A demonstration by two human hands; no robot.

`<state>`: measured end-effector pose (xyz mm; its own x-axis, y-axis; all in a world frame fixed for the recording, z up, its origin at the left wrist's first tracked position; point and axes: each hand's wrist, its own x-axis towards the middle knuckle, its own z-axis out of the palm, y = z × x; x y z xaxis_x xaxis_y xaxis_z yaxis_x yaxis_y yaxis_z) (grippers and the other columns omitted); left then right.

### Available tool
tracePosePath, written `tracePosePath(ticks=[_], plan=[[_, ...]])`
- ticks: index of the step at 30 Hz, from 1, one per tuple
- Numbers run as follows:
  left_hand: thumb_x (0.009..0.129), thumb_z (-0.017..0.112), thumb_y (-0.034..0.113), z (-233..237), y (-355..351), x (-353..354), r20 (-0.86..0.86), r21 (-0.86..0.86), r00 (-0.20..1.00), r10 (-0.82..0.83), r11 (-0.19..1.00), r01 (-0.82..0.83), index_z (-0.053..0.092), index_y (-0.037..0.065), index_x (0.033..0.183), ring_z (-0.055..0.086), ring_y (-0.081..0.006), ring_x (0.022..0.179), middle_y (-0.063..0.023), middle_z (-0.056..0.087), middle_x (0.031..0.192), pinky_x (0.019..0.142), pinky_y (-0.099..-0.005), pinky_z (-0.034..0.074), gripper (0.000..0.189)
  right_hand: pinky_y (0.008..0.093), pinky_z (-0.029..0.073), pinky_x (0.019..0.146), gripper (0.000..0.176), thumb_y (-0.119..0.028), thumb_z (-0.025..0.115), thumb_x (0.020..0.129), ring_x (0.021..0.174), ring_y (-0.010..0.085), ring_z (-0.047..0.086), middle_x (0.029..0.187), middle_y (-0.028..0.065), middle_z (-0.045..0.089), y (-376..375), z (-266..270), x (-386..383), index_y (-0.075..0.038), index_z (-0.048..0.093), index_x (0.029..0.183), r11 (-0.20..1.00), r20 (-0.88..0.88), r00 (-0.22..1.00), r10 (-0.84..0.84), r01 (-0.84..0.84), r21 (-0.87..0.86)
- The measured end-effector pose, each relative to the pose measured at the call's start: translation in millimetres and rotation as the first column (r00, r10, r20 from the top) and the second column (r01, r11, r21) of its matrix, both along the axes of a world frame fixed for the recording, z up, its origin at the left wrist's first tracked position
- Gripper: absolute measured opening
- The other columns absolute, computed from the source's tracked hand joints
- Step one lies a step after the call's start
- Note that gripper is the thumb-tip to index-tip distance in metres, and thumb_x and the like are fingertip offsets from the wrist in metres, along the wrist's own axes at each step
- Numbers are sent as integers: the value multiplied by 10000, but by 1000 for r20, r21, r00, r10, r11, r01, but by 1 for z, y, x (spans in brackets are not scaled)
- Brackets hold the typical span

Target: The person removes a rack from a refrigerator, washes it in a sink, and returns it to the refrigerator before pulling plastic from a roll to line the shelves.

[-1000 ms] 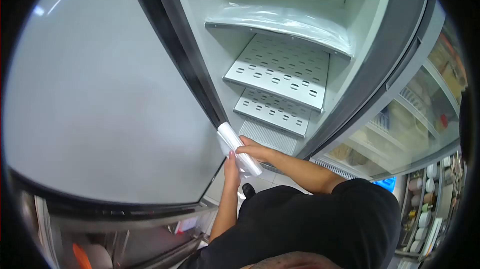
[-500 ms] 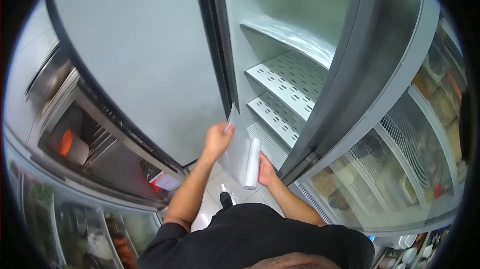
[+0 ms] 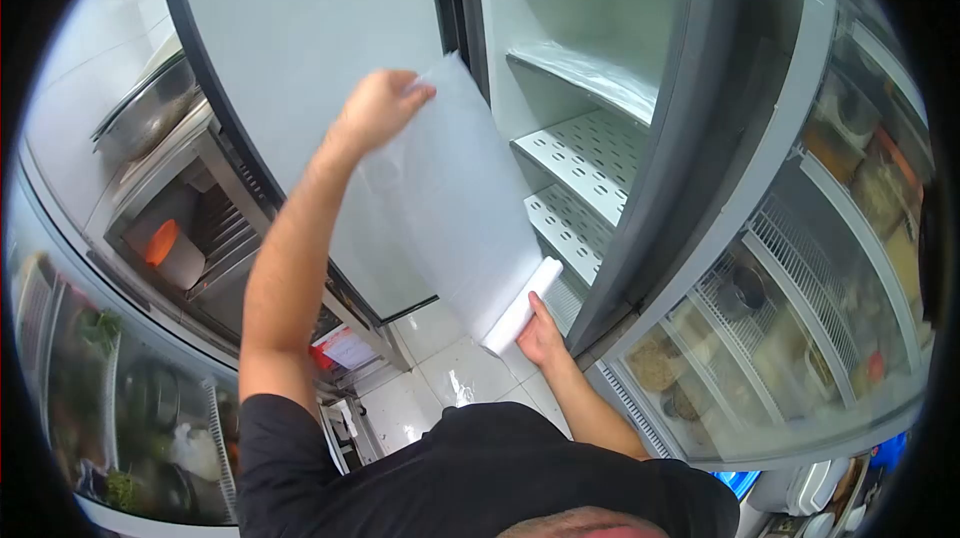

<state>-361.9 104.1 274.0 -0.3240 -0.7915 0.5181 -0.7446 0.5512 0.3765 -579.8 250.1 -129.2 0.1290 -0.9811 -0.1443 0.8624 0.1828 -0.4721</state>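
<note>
A roll of translucent plastic sheeting [image 3: 522, 310] rests in my right hand [image 3: 541, 334], whose fingers wrap its right side low in the view. My left hand [image 3: 385, 108] is raised at the upper left and pinches the sheet's free end. Between the two hands stretches the unrolled plastic sheet [image 3: 455, 198], pale and see-through. Behind and right of it, the fridge stands open, with perforated shelves [image 3: 585, 160] inside. A shelf above them bears a shiny plastic film [image 3: 590, 73].
The open fridge door [image 3: 310, 48] is at my left, over a metal cabinet with an orange-and-white container [image 3: 176, 253]. Glass-fronted display fridges [image 3: 770, 308] holding food curve around on the right and lower left. White floor tiles [image 3: 445, 373] lie below.
My left hand has moved up and left, drawing a longer length of plastic off the roll. The roll in my right hand has tilted. The head view has shifted slightly.
</note>
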Motion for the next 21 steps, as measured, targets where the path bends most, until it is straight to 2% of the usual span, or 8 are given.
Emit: tracePosePath(ticks=[6, 7, 8, 11, 12, 17, 20, 21], plan=[[905, 697, 439, 97, -41, 23, 156, -356, 972, 177, 928, -111, 742, 22, 1143, 733, -279, 904, -166, 758, 978, 859, -385, 565, 483, 482, 429, 1114, 531, -372, 558, 1023, 1275, 298, 566, 1380, 131, 596, 7, 5, 12, -59, 470, 1443, 998, 75, 996, 53, -55, 33], [966, 629, 450, 118, -55, 44, 361, -263, 931, 47, 963, 53, 712, 64, 1243, 720, -276, 1001, -162, 741, 1122, 937, -374, 545, 483, 483, 426, 1116, 531, -371, 552, 1025, 1275, 298, 566, 1381, 129, 595, 8, 6, 14, -59, 466, 1445, 996, 95, 992, 79, -83, 38], [973, 634, 355, 121, -90, 53, 203, -254, 978, 40, 967, 13, 712, 81, 1242, 606, -321, 1163, -191, 637, 1282, 1086, -440, 442, 391, 484, 423, 1119, 531, -367, 554, 1024, 1277, 298, 564, 1382, 128, 594, 8, 1, 18, -59, 462, 1447, 996, 91, 994, 65, -70, 48], [971, 635, 421, 165, -73, 71, 308, -315, 930, 200, 944, -98, 758, 195, 1194, 433, -362, 1356, -197, 422, 1499, 1158, -462, 367, 340, 487, 423, 1118, 530, -340, 578, 1016, 1273, 296, 568, 1384, 119, 592, 8, -5, 25, -65, 450, 1451, 997, 97, 995, -12, 4, 75], [965, 639, 443, 177, -82, 86, 223, -319, 959, 177, 942, -100, 755, 182, 1198, 447, -361, 1351, -210, 461, 1471, 1148, -454, 375, 368, 484, 436, 1102, 524, -338, 588, 1012, 1252, 289, 578, 1361, 112, 600, 8, -4, 26, -62, 458, 1438, 999, 137, 990, -34, 32, 16], [1017, 527, 531, 314, -184, 227, 635, -369, 770, -66, 849, 377, 533, 209, 1482, 527, -180, 1342, -114, 552, 1472, 1184, -347, 351, 565, 462, 480, 1042, 513, -323, 652, 982, 1160, 257, 617, 1263, 92, 625, 2, -7, 19, -47, 484, 1380, 989, 116, 986, -117, 105, 108], [927, 730, 167, 254, -27, 121, 357, -705, 904, 236, 703, 95, 773, -3, 944, 695, -231, 744, -114, 738, 852, 644, -375, 564, 175, 436, 520, 979, 507, -315, 717, 943, 1089, 229, 636, 1175, 77, 631, 0, -8, 10, -37, 512, 1313, 995, 88, 992, -93, 90, 31], [934, 715, 264, 257, -12, 124, 318, -566, 932, 172, 824, 41, 751, 46, 1054, 628, -239, 936, -135, 664, 1057, 801, -375, 510, 251, 429, 526, 964, 501, -315, 719, 941, 1082, 223, 637, 1166, 75, 630, 2, -4, 11, -37, 515, 1305, 992, 34, 994, -108, 105, 74]])
